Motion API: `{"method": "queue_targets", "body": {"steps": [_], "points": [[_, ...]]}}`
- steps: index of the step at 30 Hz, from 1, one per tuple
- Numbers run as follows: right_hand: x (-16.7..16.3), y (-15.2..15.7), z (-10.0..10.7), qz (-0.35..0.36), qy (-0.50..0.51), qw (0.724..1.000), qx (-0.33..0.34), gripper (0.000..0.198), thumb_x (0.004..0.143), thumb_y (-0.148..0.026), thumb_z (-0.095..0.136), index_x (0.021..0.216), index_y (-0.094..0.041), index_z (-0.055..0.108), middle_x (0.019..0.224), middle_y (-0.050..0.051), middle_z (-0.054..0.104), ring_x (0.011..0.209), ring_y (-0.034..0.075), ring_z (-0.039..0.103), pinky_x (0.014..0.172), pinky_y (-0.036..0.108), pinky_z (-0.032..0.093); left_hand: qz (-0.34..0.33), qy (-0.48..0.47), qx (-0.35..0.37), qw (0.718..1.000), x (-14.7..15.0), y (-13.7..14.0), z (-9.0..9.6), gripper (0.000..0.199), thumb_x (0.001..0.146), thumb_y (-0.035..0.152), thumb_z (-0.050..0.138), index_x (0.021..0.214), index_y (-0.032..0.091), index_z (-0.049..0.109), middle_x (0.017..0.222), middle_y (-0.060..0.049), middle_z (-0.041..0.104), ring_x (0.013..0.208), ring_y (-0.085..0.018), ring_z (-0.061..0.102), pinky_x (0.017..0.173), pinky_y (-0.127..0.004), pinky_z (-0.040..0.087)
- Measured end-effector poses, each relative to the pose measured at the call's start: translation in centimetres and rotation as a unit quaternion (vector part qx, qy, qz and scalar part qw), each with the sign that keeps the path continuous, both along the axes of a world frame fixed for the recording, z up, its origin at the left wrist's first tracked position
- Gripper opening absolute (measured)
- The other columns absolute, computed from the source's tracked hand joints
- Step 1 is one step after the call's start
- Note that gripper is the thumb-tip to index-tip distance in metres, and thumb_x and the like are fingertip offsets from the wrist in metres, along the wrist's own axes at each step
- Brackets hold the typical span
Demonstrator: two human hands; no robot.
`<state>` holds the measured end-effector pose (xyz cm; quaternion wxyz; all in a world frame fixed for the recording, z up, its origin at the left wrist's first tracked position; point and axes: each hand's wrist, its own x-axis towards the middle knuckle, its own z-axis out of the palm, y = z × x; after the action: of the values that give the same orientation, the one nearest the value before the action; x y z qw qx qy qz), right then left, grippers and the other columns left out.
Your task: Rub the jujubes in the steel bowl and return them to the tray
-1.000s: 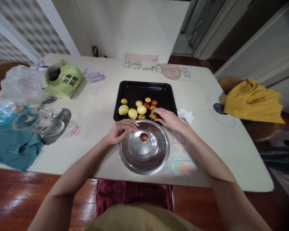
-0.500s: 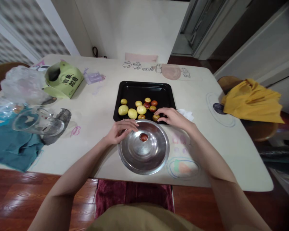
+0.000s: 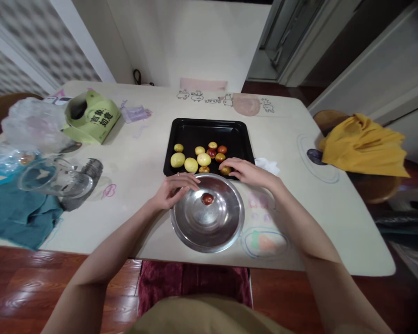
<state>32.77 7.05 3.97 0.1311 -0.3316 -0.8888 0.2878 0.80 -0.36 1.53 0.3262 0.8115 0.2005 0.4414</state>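
A shiny steel bowl (image 3: 209,239) sits at the near edge of the table with one red-brown jujube (image 3: 207,199) on its bottom. Over the bowl's upper left rim lies my left hand (image 3: 174,190), fingers stretched out and thumb apart. Behind the bowl is a black baking tray (image 3: 209,130) holding several jujubes, among them a large pale yellow-green jujube (image 3: 177,160) and a red jujube (image 3: 222,149). My right hand (image 3: 245,170) reaches to the tray's near right part, its fingers and thumb curled around a brownish jujube (image 3: 225,170), which is partly covered.
On the left stand a green paper box (image 3: 94,116), a crumpled clear plastic bag (image 3: 35,123) and a clear glass jug (image 3: 55,178) on its side near a teal cloth (image 3: 21,208). White tissue (image 3: 267,165) lies right of the tray. A yellow cloth (image 3: 365,146) hangs over a chair.
My right hand has shifted slightly left, its fingers now farther over the brownish jujube. The left hand, bowl and tray look the same, apart from a slight camera shift.
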Motion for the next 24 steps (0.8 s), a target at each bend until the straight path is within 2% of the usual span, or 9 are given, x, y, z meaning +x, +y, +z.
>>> {"method": "queue_targets", "body": {"steps": [3, 7, 10, 14, 19, 24], "points": [[0.0, -0.1, 0.2, -0.014, -0.001, 0.999, 0.035, 0.034, 0.096, -0.018, 0.059, 0.128, -0.027, 0.068, 0.127, 0.009, 0.071, 0.121, 0.028, 0.067, 0.106, 0.046, 0.056, -0.002, -0.003, 0.005, 1.000, 0.0, 0.0, 0.0, 0.030, 0.108, 0.027, 0.052, 0.108, 0.017, 0.080, 0.100, -0.012, 0.083, 0.109, -0.027, 0.078, 0.107, -0.048, 0.058], [-0.9, -1.2, 1.2, -0.014, 0.035, 0.995, 0.092, 0.032, 0.101, -0.027, 0.060, 0.133, -0.026, 0.063, 0.135, 0.012, 0.067, 0.129, 0.031, 0.063, 0.110, 0.053, 0.054, -0.004, 0.004, 0.012, 1.000, 0.0, 0.0, 0.0, 0.028, 0.107, 0.022, 0.052, 0.108, 0.016, 0.079, 0.101, -0.012, 0.083, 0.110, -0.027, 0.077, 0.108, -0.048, 0.057], [-2.3, -2.8, 2.4, 0.013, 0.066, 0.991, 0.115, 0.030, 0.105, -0.029, 0.058, 0.134, -0.025, 0.062, 0.134, 0.012, 0.066, 0.130, 0.030, 0.062, 0.111, 0.051, 0.055, 0.005, 0.007, 0.015, 1.000, -0.1, -0.1, 0.0, 0.029, 0.107, 0.022, 0.051, 0.108, 0.015, 0.079, 0.101, -0.013, 0.082, 0.108, -0.026, 0.077, 0.108, -0.048, 0.057], [-4.3, -5.5, 3.2, 0.071, 0.067, 0.988, 0.123, 0.028, 0.107, -0.023, 0.053, 0.133, -0.024, 0.062, 0.134, 0.011, 0.065, 0.125, 0.026, 0.064, 0.105, 0.045, 0.058, 0.039, -0.013, 0.040, 0.998, 0.0, -0.3, 0.0, 0.031, 0.107, 0.024, 0.050, 0.102, 0.015, 0.079, 0.094, -0.012, 0.081, 0.098, -0.024, 0.077, 0.102, -0.045, 0.060], [-6.3, -7.6, 2.2, 0.130, 0.040, 0.983, 0.123, 0.027, 0.106, -0.019, 0.054, 0.131, -0.023, 0.062, 0.131, 0.011, 0.067, 0.121, 0.024, 0.065, 0.104, 0.044, 0.058, 0.073, -0.043, 0.076, 0.994, 0.3, -0.4, -0.2, 0.028, 0.106, 0.021, 0.052, 0.097, 0.015, 0.077, 0.087, -0.010, 0.079, 0.088, -0.022, 0.075, 0.090, -0.039, 0.062], [-7.7, -8.1, 0.2, 0.155, -0.029, 0.976, 0.147, 0.021, 0.103, -0.014, 0.057, 0.122, -0.020, 0.064, 0.121, 0.011, 0.069, 0.114, 0.024, 0.066, 0.101, 0.043, 0.058, 0.077, -0.033, 0.076, 0.994, 0.2, -0.4, -0.4, 0.028, 0.106, 0.022, 0.052, 0.096, 0.015, 0.078, 0.085, -0.010, 0.079, 0.089, -0.022, 0.076, 0.088, -0.038, 0.062]]}}
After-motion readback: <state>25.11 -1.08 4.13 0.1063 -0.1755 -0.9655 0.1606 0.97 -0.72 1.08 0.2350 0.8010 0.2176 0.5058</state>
